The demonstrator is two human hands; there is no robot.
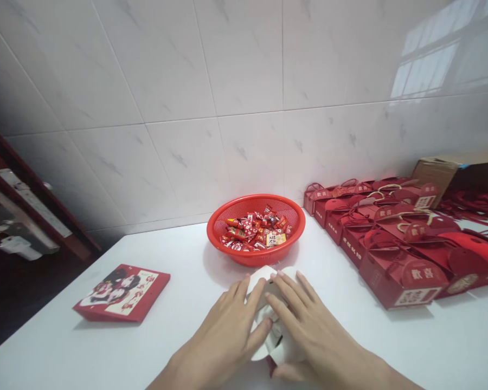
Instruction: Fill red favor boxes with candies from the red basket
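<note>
A partly folded candy box (pixel 271 311) lies on the table in front of me, its white inner flaps showing and a bit of dark red at the near end. My left hand (pixel 232 319) is closed on the left flaps, thumb over the inside. On the right side, my right hand (pixel 309 325) grips the box with its fingers laid across the flaps. Both hands hide much of the box. Just beyond them stands a red plastic basket (pixel 255 259) with red-wrapped candies (pixel 252 230) in it.
A flat red printed box (pixel 146 309) lies on the white table (pixel 183 346) at left. Rows of dark red handled boxes (pixel 384 276) fill the right side. Behind them is an open cardboard carton (pixel 437 176) beside red cords (pixel 472 203). A tiled wall (pixel 252 65) borders the back.
</note>
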